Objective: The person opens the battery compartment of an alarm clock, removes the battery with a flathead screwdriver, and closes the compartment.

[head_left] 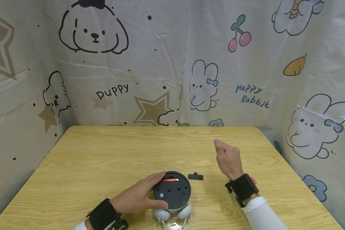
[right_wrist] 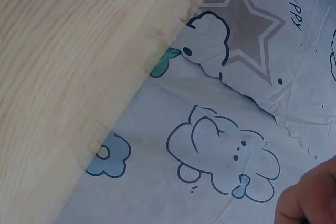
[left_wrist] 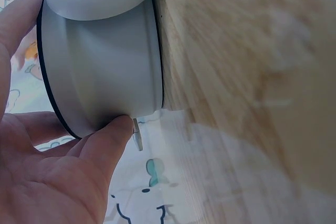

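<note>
A round alarm clock lies face down at the table's front, its black back up and its white bells toward me. One red battery sits in its uncovered slot. My left hand grips the clock by its left side, thumb at the lower edge. The left wrist view shows fingers along its white side wall. Just right of the clock lies a black battery cover. My right hand is raised at right, fingers curled; a small orange patch shows beside the thumb, too small to identify.
The wood-grain table reaches back to a printed curtain, which also hangs at both sides. Black straps with cameras are on both wrists. The clock's wire handle points to the near edge.
</note>
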A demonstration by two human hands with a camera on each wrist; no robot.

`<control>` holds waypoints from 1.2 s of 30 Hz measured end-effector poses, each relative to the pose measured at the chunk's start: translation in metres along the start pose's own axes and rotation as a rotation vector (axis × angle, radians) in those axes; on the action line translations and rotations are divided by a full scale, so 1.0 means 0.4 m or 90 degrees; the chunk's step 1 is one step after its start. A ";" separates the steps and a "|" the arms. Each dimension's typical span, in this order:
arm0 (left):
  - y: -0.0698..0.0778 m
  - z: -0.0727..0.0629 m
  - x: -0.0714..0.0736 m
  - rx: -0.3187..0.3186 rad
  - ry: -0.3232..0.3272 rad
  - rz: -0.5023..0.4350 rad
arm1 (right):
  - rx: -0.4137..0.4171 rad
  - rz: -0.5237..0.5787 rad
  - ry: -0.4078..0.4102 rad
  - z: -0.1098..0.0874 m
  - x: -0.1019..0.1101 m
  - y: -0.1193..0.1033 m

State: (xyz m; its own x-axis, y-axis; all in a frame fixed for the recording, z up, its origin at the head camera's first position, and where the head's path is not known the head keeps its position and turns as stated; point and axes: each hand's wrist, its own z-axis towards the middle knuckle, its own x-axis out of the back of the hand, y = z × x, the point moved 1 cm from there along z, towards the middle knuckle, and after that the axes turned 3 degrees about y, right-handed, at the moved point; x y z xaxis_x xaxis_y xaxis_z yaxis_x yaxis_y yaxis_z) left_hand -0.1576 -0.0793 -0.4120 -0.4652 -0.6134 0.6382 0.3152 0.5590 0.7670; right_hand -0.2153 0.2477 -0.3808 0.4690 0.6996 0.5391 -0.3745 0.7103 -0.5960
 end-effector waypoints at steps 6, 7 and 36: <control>0.000 -0.001 0.000 0.001 -0.002 -0.003 | 0.023 0.026 0.038 -0.004 0.000 -0.008; 0.000 -0.001 0.000 0.001 -0.003 -0.004 | 0.031 0.031 0.045 -0.004 0.000 -0.010; 0.001 0.001 -0.001 0.000 -0.001 -0.001 | 0.137 0.046 0.080 -0.009 -0.001 -0.032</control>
State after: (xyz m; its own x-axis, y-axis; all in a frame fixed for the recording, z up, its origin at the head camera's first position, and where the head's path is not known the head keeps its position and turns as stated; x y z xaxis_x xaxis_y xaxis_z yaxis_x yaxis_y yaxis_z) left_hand -0.1575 -0.0787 -0.4119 -0.4676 -0.6130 0.6368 0.3144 0.5580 0.7680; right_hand -0.2079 0.2379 -0.3754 0.5256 0.7437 0.4131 -0.5657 0.6682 -0.4832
